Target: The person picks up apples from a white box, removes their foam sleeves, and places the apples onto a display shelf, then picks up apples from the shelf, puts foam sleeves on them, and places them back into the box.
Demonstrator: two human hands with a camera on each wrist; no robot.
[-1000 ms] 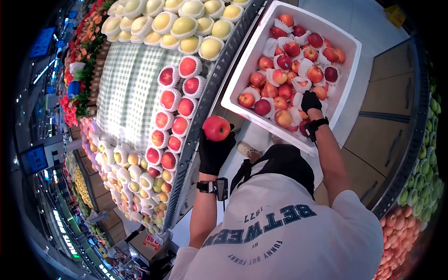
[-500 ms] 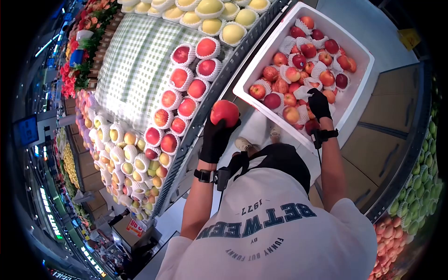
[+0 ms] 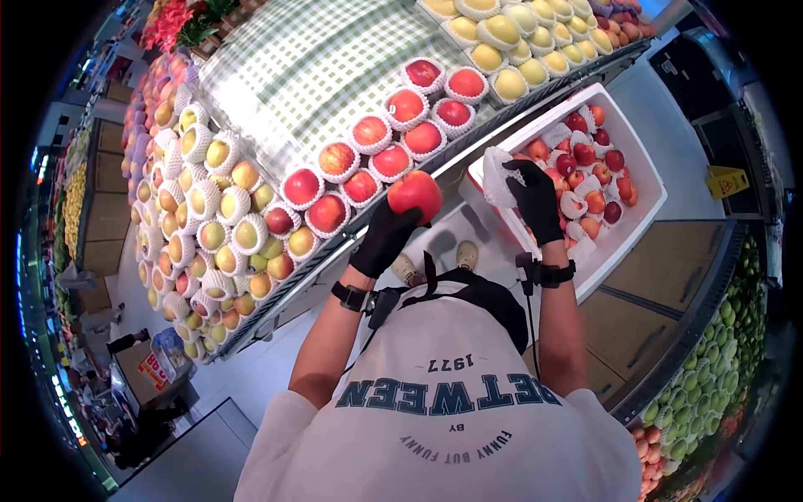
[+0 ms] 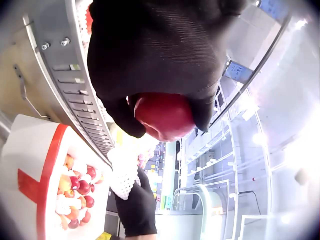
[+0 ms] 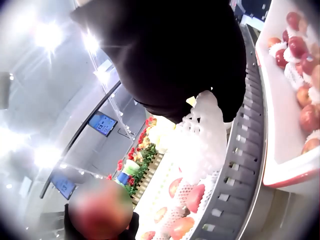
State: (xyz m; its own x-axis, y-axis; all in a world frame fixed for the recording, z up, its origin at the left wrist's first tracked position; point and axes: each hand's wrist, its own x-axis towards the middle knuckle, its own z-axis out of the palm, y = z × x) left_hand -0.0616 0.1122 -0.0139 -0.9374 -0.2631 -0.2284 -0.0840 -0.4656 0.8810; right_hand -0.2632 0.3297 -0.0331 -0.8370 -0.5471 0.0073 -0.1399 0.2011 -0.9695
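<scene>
In a black glove, my left hand point(image 3: 387, 238) grips a bare red apple point(image 3: 415, 197) just beside the shelf's front edge. The left wrist view shows fingers curled round that apple point(image 4: 164, 116). My gloved right hand point(image 3: 536, 203) pinches a white foam net point(image 3: 500, 177), which hangs from the fingers point(image 5: 202, 140) in the right wrist view. Two slanting rows of red apples in foam nets point(image 3: 369, 134) lie on the shelf behind the left hand. The white foam box point(image 3: 642, 169) of loose and netted apples stands beyond the right hand.
A green checked cloth point(image 3: 284, 75) covers the shelf behind the apple rows. Netted yellow fruit point(image 3: 502, 32) lies at the top, and piled pears or apples point(image 3: 201, 201) at the left. Cabinets point(image 3: 623, 335) and green fruit point(image 3: 698, 376) stand at the right.
My right hand has come out of the box towards the left hand, bringing a foam net. The left hand still holds the apple. The head view has turned, and the shelf shows differently.
</scene>
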